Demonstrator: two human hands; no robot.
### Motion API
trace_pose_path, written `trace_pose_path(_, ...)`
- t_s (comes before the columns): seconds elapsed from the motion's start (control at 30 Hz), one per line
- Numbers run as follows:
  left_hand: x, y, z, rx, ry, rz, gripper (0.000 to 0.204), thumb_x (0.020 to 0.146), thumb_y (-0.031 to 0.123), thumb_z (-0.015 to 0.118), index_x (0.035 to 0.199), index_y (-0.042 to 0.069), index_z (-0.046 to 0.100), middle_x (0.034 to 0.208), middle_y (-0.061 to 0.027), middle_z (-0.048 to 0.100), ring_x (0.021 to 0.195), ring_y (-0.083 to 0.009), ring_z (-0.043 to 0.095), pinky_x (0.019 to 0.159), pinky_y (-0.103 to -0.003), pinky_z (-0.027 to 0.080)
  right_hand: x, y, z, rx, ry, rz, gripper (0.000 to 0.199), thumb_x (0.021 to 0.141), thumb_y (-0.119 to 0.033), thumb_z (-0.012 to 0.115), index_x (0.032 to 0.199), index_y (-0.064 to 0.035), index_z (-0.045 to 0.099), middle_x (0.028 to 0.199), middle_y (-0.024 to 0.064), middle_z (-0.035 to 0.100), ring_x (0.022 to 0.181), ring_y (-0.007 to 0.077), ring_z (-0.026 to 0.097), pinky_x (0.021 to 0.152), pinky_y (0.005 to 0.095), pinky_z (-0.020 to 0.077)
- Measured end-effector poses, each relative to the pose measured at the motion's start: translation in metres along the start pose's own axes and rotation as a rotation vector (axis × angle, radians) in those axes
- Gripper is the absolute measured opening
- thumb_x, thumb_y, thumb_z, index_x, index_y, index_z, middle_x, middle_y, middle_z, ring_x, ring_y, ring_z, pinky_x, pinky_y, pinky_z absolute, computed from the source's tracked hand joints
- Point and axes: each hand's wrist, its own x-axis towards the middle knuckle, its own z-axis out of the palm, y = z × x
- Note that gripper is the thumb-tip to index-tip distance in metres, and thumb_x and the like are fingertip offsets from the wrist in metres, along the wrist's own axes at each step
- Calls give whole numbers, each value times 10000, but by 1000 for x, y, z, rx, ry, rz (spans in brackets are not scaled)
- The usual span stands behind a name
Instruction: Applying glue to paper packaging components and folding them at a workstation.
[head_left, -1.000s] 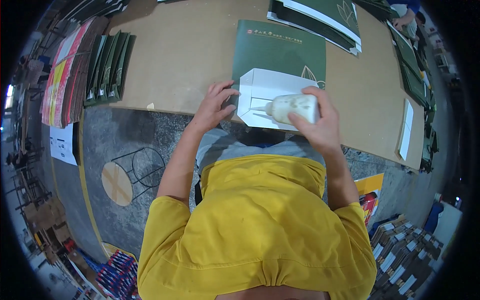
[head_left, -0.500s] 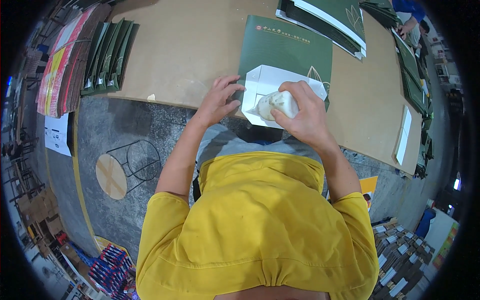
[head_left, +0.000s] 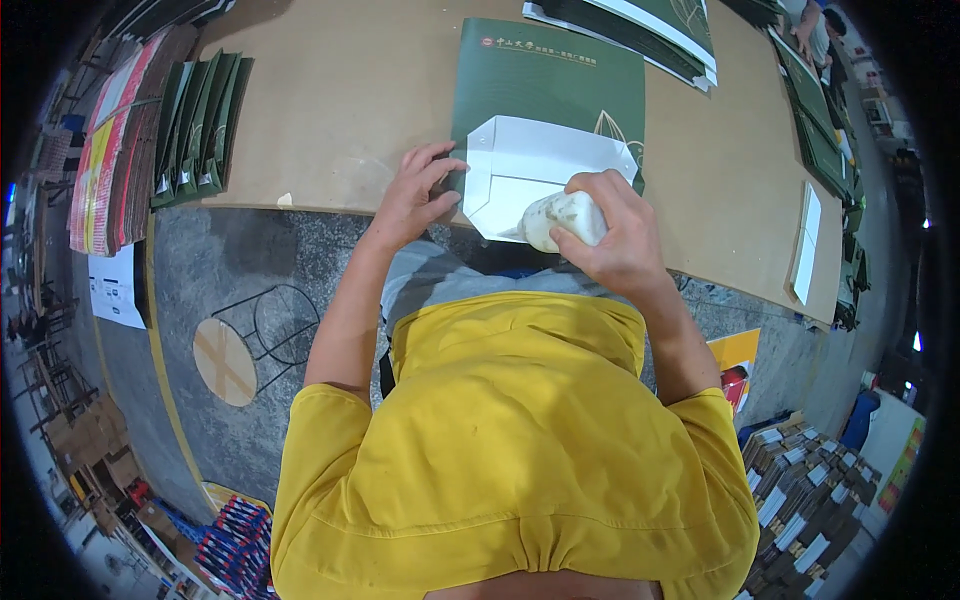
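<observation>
A green paper bag point(head_left: 545, 85) lies flat on the table, its white bottom flaps point(head_left: 540, 150) folded out toward me. My right hand point(head_left: 622, 228) is wrapped round a white squeeze bottle point(head_left: 562, 218) with darker smudges. The bottle is tilted, its narrow end pointing down and left at the near edge of the white flaps; whether the tip touches the paper is hard to make out. At the left edge of the bag rests my left hand point(head_left: 415, 193), fingers spread, with the fingertips at the paper and nothing gripped.
More green bags point(head_left: 640, 35) are stacked beyond. Folded green bags point(head_left: 205, 125) stand at the left beside a tied bundle point(head_left: 120, 140). A white strip point(head_left: 806, 243) lies at the right. A round-topped stool point(head_left: 225, 362) is on the floor. Another person's hand point(head_left: 805, 35) shows at far right.
My right hand has brought the bottle down toward the near edge of the white flaps. The whole view has shifted slightly; my left hand stays at the bag's left edge.
</observation>
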Motion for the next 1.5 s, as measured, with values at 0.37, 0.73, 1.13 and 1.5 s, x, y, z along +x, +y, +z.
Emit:
trace_pose_path(0.37, 0, -1, -3, 35, -34, -43, 407, 731, 82, 658, 1130, 117, 590, 1327, -113, 446, 1251, -313, 366, 1040, -398, 336, -28, 22, -29, -58, 95, 40, 362, 625, -82, 763, 939, -42, 587, 879, 130, 594, 776, 300, 610, 687, 354, 502)
trace_pose_path(0.73, 2, 5, -6, 33, -53, -56, 404, 735, 85, 661, 1132, 110, 594, 1337, -117, 438, 1251, -314, 361, 1047, -404, 319, -57, 38, -59, -123, 170, 175, 356, 647, -102, 755, 950, -24, 586, 886, 121, 596, 763, 272, 607, 685, 341, 499)
trace_pose_path(1.13, 0, 4, -6, 61, -52, -79, 407, 742, 89, 667, 1141, 102, 589, 1343, -113, 435, 1255, -316, 362, 1046, -403, 322, -72, 52, -72, -275, 393, 228, 392, 646, -139, 756, 991, -54, 590, 885, 120, 575, 778, 301, 605, 679, 367, 500)
trace_pose_path(1.5, 3, 6, -6, 71, -55, -96, 401, 740, 75, 664, 1133, 96, 589, 1342, -114, 436, 1263, -311, 359, 1048, -399, 324, -78, 48, -56, -195, 302, 205, 383, 654, -125, 761, 988, -49, 590, 916, 115, 596, 787, 284, 617, 680, 357, 505)
